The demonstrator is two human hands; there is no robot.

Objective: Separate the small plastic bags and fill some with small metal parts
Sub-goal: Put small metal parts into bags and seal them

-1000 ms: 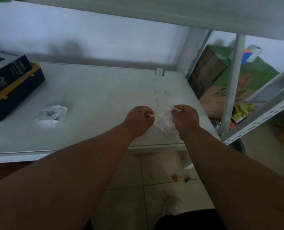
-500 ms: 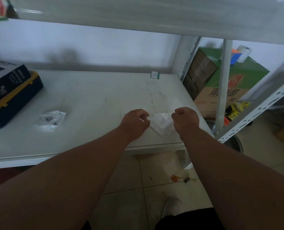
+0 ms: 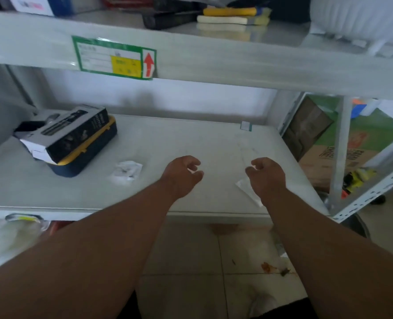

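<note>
Both my hands hang loose-fingered, holding nothing; the empty bag (image 3: 246,189) lies just under my right hand (image 3: 265,178), the left hand (image 3: 182,173) farther off.

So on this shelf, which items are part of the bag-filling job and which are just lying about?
Job:
- clear plastic bags lying on the shelf under the right hand
- small bag with dark bits inside, left of the left hand; both hands hold nothing

Lying about:
- black carton on a blue and yellow case
- green shelf label
- cardboard boxes to the right
</note>
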